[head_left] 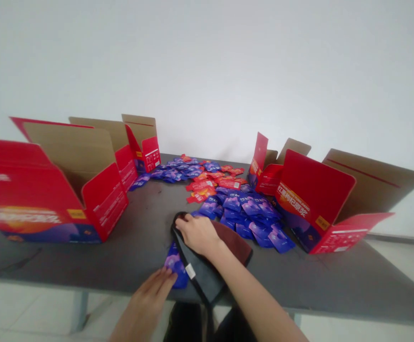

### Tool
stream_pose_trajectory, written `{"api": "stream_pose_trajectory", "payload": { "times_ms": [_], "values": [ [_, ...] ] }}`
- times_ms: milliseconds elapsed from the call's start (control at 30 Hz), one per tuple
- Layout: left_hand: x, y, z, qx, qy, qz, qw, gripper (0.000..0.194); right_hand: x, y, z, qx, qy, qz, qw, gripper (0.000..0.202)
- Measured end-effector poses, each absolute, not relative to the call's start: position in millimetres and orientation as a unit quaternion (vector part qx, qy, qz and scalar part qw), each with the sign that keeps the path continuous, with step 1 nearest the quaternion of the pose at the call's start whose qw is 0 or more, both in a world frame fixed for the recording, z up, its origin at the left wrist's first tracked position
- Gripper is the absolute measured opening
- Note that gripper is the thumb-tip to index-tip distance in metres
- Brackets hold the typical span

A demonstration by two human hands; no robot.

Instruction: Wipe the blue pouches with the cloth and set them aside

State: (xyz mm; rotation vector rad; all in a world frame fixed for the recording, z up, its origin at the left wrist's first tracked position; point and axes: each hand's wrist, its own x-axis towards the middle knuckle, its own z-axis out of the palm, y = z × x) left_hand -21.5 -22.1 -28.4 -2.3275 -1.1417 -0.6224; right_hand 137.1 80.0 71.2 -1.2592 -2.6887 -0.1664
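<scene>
A dark cloth (233, 242), brown on one side and edged in black, lies near the front edge of the table, about midway along it. The right hand (198, 233) rests on its upper left corner with the fingers curled over the black edging, holding it. A white label (190, 270) sits on that edging, and a dark strap (208, 316) runs down past the table's front edge. Just left of the cloth, partly under it, lies a blue packet (178, 271). The left hand (151, 292) has its fingers together, laid on this packet's left side; whether they grip it, I cannot tell.

Behind the cloth and to its right spreads a pile of blue packets (260, 213), with red packets (201, 194) beyond and more blue packets (176, 171) farther back. Three red cardboard boxes (109, 199) stand in a row on the left and two more boxes (310, 197) on the right, all with flaps raised.

The table (149, 218) is dark grey and matt, with a few specks and scuffs, and a paler front edge. A light table leg (80, 311) shows beneath. Below are the person's dark-clothed legs (181, 323) and a pale tiled floor (24, 304) with thin joints. A plain whitish wall (207, 71) rises behind everything, with a grey strip (402, 240) along its foot at the right.
</scene>
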Motion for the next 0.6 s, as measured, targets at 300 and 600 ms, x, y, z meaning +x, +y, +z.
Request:
{"api": "stream_pose_trajectory", "payload": {
  "times_ms": [300, 600],
  "values": [
    [-16.0, -21.8, -22.6, -0.861, -0.436, -0.209, 0.156, 0.046, 138.1, 32.1, 53.6, -0.33, -0.939, -0.009, 0.099, 0.026],
    [-16.3, -14.5, -11.6, -0.86, -0.41, -0.26, 0.157, 0.048, 129.6, 99.9, 59.9, -0.419, -0.903, -0.043, 0.082, 0.03]
  ]
}}
